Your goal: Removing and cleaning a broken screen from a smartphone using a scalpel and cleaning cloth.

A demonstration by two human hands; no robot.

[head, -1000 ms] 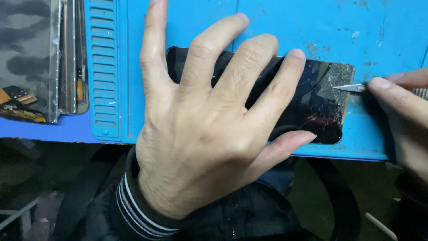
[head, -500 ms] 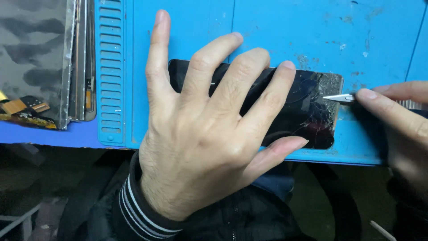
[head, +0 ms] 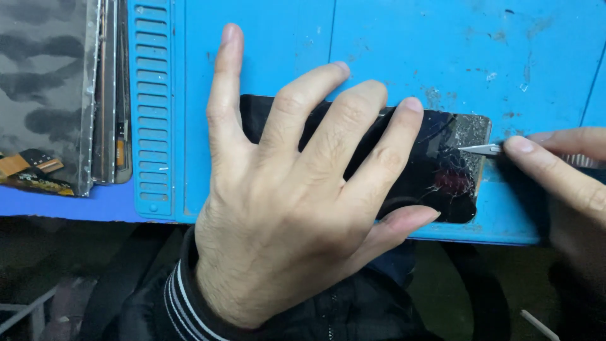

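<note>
A black phone with a cracked, shattered screen [head: 442,170] lies lengthwise on a blue work mat [head: 404,50]. My left hand [head: 297,189] lies flat on the phone with fingers spread, pressing it down, the thumb along its near edge. My right hand [head: 562,183] comes in from the right and pinches a thin metal blade tool [head: 480,149]. The blade tip rests on the broken right end of the screen, where the glass is crumbled.
A stack of flat screen panels [head: 57,95] with an orange flex cable lies at the left, beside the mat's ribbed edge [head: 151,107]. The table's near edge runs just below the phone, with my dark sleeve and lap beneath it.
The view has shifted slightly. The blade tip has moved a little leftward onto the cracked end of the screen. My left hand stays pressed on the phone.
</note>
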